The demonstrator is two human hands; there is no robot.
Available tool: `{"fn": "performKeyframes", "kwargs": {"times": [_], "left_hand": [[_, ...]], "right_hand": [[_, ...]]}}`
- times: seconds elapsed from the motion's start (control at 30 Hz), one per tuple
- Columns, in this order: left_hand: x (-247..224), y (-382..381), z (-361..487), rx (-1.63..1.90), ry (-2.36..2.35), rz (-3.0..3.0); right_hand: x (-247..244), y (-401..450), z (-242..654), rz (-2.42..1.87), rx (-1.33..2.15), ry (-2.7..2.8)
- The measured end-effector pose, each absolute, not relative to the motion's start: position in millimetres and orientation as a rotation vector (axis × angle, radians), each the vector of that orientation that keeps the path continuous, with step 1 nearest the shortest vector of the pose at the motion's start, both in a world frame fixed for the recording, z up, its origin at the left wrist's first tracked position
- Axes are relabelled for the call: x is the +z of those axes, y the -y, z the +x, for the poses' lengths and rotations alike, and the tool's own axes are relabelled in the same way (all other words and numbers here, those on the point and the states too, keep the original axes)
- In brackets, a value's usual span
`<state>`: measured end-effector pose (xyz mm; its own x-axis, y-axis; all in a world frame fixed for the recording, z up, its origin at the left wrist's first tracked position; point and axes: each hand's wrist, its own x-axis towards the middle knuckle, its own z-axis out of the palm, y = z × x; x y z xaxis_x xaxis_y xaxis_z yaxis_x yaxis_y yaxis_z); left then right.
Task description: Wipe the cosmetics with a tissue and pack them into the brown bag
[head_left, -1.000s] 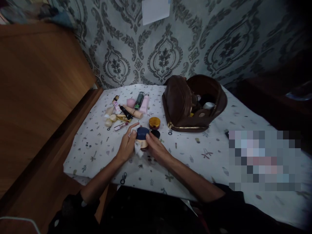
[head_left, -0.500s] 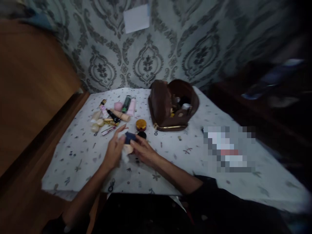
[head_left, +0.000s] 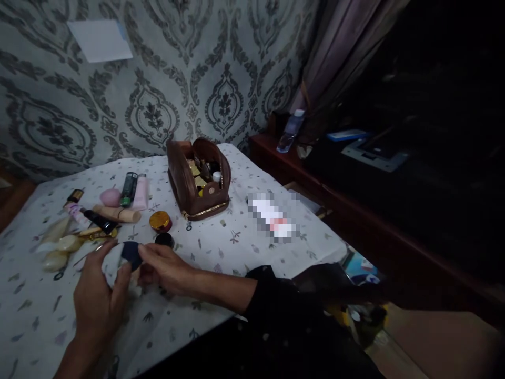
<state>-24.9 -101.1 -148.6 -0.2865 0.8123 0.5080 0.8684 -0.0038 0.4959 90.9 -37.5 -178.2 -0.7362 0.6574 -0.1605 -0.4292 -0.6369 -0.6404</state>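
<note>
My left hand [head_left: 100, 289] is curled around a white, soft-looking piece, perhaps a tissue [head_left: 112, 263]. A dark blue flat pad [head_left: 131, 256] lies against the white piece, and my right hand [head_left: 168, 269] pinches its right edge. Something beige shows just below the pad, partly hidden by fingers; its kind is unclear. Close behind my right hand are a black round lid or jar [head_left: 164, 240] and a gold-topped jar [head_left: 160, 221]. Beyond my left hand lie a black tube [head_left: 99, 220], a beige tube [head_left: 118, 213] and a pink makeup sponge [head_left: 110, 198].
An open brown makeup bag [head_left: 197, 197] full of small items stands at the table's back. Nearby are a green tube [head_left: 128, 188] and a pink tube [head_left: 141, 192]. A blurred-out object [head_left: 272, 217] lies at right. A water bottle [head_left: 291, 131] stands on a dark red surface.
The view has swung to the right, so the table items sit further left. Both hands stay together on the blue pad and the white piece, which now shows more widely.
</note>
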Motion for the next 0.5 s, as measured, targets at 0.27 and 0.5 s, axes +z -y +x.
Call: {"fn": "performKeyframes", "kwargs": {"times": [0.27,0.5], "left_hand": [[-142.7,89.1,-46.4,-1.39,2.391,-1.894],[-151.3,86.2,-52.8,-1.475,2.445,-1.973]], "right_hand": [[-156.9,36.4,104.5,-0.418,2.486,0.708],[-157.0,30.2,102.8,-0.555,2.447,0.465]]}}
